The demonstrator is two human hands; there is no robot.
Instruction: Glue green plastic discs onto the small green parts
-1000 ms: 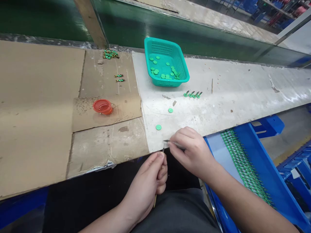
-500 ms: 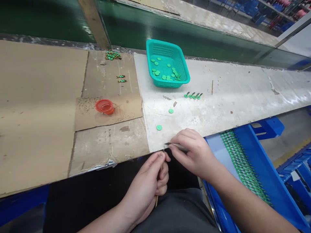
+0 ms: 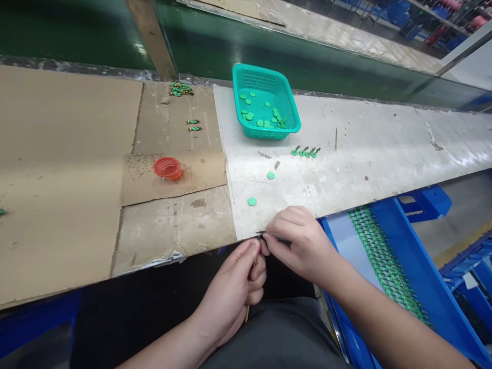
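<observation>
At the table's front edge, my left hand [image 3: 240, 279] is closed round a thin yellowish stick [image 3: 247, 313], whose lower end shows below the fingers. My right hand [image 3: 298, 243] pinches a slim tool with a dark pointed tip [image 3: 261, 232], just above the left fingertips. What lies between tip and fingertips is too small to make out. Two green discs lie beyond the hands, a nearer one [image 3: 251, 202] and a farther one [image 3: 271, 176]. Several green discs with dark stems [image 3: 306, 152] stand in a row farther right.
A teal basket [image 3: 266, 134] holds several green discs. Left of it are a red dish [image 3: 168, 168], two small green-and-dark pieces [image 3: 193, 125] and a pile of similar ones [image 3: 180, 89]. A blue tray [image 3: 417, 251] with rows of green pieces sits at the right.
My right hand has moved slightly left and down, and the tool's tip is lower, closer to my left fingertips. Both hands keep their grip. The view has shifted slightly.
</observation>
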